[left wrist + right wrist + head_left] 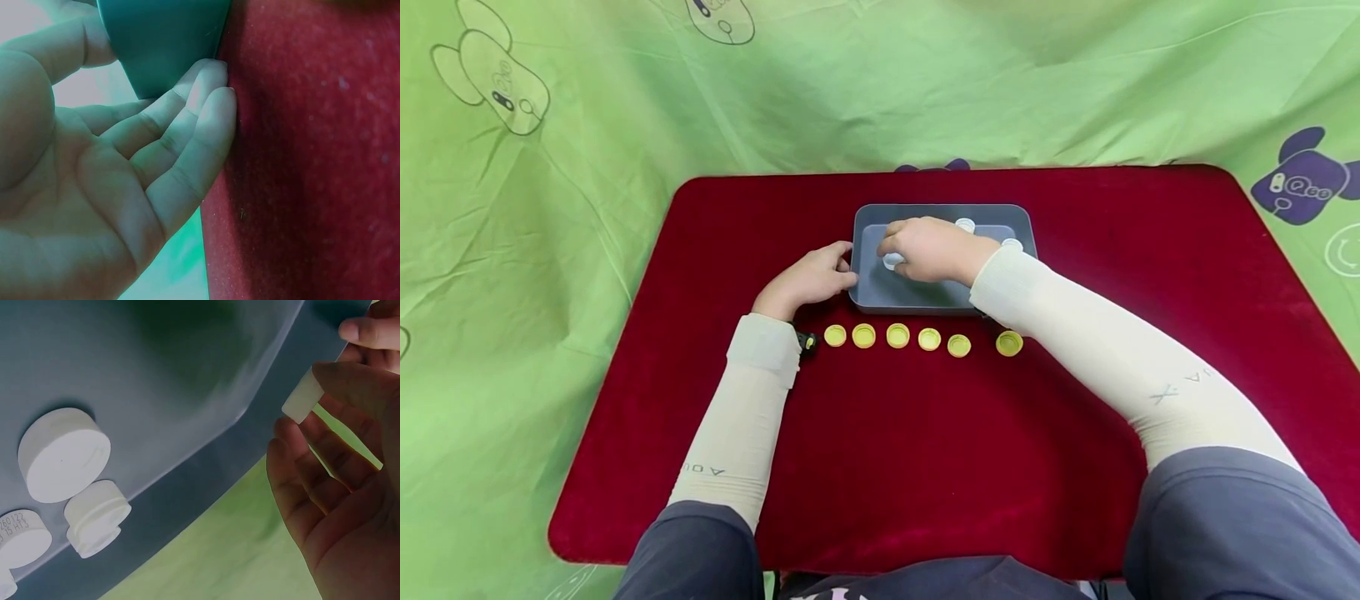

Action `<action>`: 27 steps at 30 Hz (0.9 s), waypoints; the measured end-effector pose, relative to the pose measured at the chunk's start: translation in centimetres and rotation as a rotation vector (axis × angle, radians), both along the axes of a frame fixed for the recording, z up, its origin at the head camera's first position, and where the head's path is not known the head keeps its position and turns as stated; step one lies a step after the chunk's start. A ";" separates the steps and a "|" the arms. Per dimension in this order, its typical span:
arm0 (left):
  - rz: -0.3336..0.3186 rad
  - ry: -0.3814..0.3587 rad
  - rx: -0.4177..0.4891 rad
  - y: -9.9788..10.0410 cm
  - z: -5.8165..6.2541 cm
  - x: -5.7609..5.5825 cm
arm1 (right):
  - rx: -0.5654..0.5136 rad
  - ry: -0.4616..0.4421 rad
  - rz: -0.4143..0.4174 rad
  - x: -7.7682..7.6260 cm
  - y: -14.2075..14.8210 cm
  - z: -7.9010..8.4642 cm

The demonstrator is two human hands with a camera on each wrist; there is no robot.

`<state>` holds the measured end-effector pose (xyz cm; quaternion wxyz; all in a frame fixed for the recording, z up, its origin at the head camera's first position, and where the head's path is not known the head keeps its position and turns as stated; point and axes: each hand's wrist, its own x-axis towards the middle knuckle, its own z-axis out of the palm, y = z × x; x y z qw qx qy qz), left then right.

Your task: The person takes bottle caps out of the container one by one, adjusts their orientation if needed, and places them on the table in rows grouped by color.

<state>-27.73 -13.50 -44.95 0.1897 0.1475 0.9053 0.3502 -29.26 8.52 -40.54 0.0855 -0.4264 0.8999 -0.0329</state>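
Note:
My right hand (934, 248) is over the left half of a grey tray (868, 287). It pinches a white bottle cap (303, 397) between thumb and fingers, seen edge-on in the right wrist view. At the tray's left end, my left hand (811, 277) holds the side, thumb and fingers against the wall; the left wrist view shows its fingertips (212, 106) low by the red cloth. Several more white caps (62, 456) lie inside the tray, some touching or stacked. In the head view, my right hand and forearm cover part of them.
Along the tray's near side runs a loose row of several yellow caps (897, 336), with a wider gap before the rightmost one (1009, 342). Dark red cloth covers the table (925, 467). A green printed curtain (850, 92) hangs behind it.

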 end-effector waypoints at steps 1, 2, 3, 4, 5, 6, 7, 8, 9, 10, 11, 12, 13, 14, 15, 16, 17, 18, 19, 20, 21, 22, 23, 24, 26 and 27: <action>-0.001 -0.002 0.001 0.0 0.0 0.0 | -0.003 -0.001 0.004 0.1 0.0 0.0; -0.001 -0.004 0.001 0.1 0.0 0.0 | -0.004 0.000 0.006 0.2 0.1 0.0; -0.001 -0.007 0.003 0.1 0.0 0.0 | -0.006 0.000 0.006 0.3 0.1 0.0; -0.001 -0.009 0.003 0.1 0.0 0.0 | -0.009 0.001 0.006 0.4 0.1 0.1; -0.002 -0.009 0.004 0.1 0.0 0.0 | -0.011 0.003 0.007 0.5 0.2 0.1; -0.001 -0.011 0.005 0.1 0.0 0.0 | -0.014 0.005 0.009 0.6 0.2 0.2; -0.001 -0.011 0.006 0.1 0.0 0.0 | -0.019 0.008 0.010 0.8 0.2 0.2; -0.001 -0.011 0.007 0.2 0.0 0.0 | -0.027 0.007 0.014 0.9 0.2 0.3; 0.001 -0.013 0.008 0.1 0.0 0.0 | -0.033 0.009 0.019 1.1 0.2 0.4; 0.001 -0.012 0.009 0.1 0.0 0.0 | -0.041 0.010 0.025 1.3 0.1 0.5; 0.001 -0.012 0.011 0.1 0.1 0.0 | -0.048 0.012 0.033 1.5 0.1 0.5; 0.003 -0.013 0.014 0.1 0.1 0.1 | -0.058 0.014 0.039 1.7 0.0 0.6; 0.003 -0.013 0.016 0.1 0.1 0.1 | -0.069 0.013 0.049 1.9 -0.1 0.7; 0.005 -0.016 0.019 0.1 0.1 0.1 | -0.078 0.015 0.060 2.1 -0.1 0.7; 0.005 -0.016 0.023 0.1 0.1 0.1 | -0.084 0.023 0.070 2.3 -0.2 0.7; 0.003 -0.016 0.025 0.1 0.1 0.2 | -0.093 0.030 0.081 2.5 -0.3 0.6; 0.002 -0.016 0.028 0.1 0.1 0.2 | -0.103 0.037 0.094 2.7 -0.3 0.6; 0.002 -0.016 0.029 0.2 0.1 0.2 | -0.113 0.046 0.109 2.9 -0.4 0.5; 0.000 -0.015 0.028 0.2 0.1 0.3 | -0.126 0.055 0.124 3.1 -0.4 0.4; 0.000 -0.013 0.028 0.2 0.1 0.3 | -0.137 0.066 0.137 3.3 -0.5 0.3; -0.001 -0.012 0.024 0.2 0.0 0.3 | -0.151 0.075 0.149 3.6 -0.5 0.2; -0.001 -0.011 0.019 0.2 0.1 0.3 | -0.162 0.085 0.162 3.7 -0.6 0.1; 0.000 -0.012 0.014 0.2 0.1 0.3 | -0.174 0.092 0.174 3.9 -0.6 0.0; 0.001 -0.010 0.012 0.1 0.1 0.3 | -0.185 0.101 0.184 4.1 -0.7 -0.1; 0.001 -0.006 0.015 0.1 0.1 0.3 | -0.199 0.112 0.198 4.4 -0.8 -0.2; -0.001 -0.004 0.013 0.1 0.1 0.2 | -0.205 0.116 0.206 4.6 -0.9 -0.3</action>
